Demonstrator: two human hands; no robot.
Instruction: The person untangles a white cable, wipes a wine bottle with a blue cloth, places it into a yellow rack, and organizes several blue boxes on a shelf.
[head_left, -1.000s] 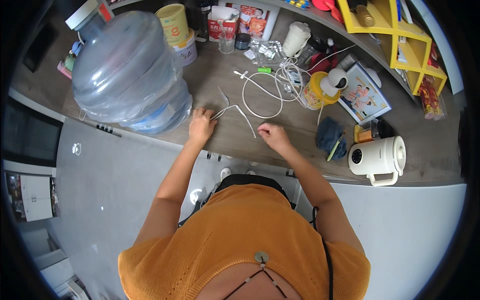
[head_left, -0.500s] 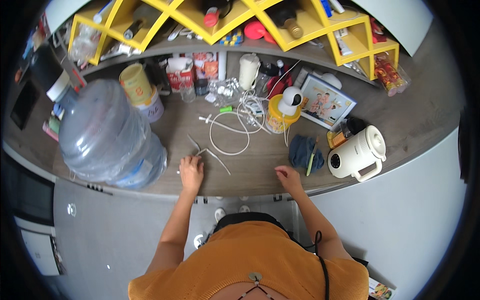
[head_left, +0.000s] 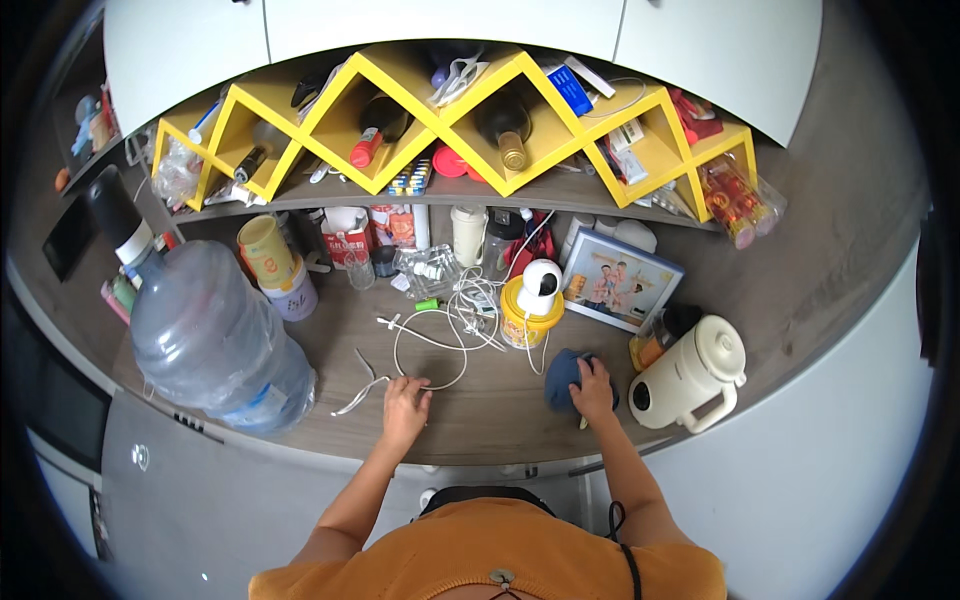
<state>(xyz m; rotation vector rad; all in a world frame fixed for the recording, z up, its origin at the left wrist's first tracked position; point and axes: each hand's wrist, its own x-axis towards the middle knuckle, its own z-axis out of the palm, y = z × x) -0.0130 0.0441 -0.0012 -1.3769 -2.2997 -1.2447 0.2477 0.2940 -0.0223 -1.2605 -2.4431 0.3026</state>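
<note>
My right hand (head_left: 592,390) is on a bunched blue cloth (head_left: 562,376), its fingers closed over the cloth's right side. A slim light-green thing (head_left: 583,423), mostly hidden, pokes out below that hand. To the left, my left hand (head_left: 405,412) rests low over the desk with fingers apart and nothing in them. Its fingertips come close to the loop of a white cable (head_left: 398,352). Beside it lies a short, bent pale strip (head_left: 362,394).
A large water bottle with a pump (head_left: 215,335) stands at the left. On the right are a cream kettle (head_left: 690,375) and a photo frame (head_left: 625,280). A white camera on a yellow tub (head_left: 530,312) stands behind the cloth. A yellow lattice shelf (head_left: 430,120) hangs above.
My right hand has moved forward onto the blue cloth, which is now more bunched. My left hand has come away from the bent strip, toward the cable. The view has tilted up.
</note>
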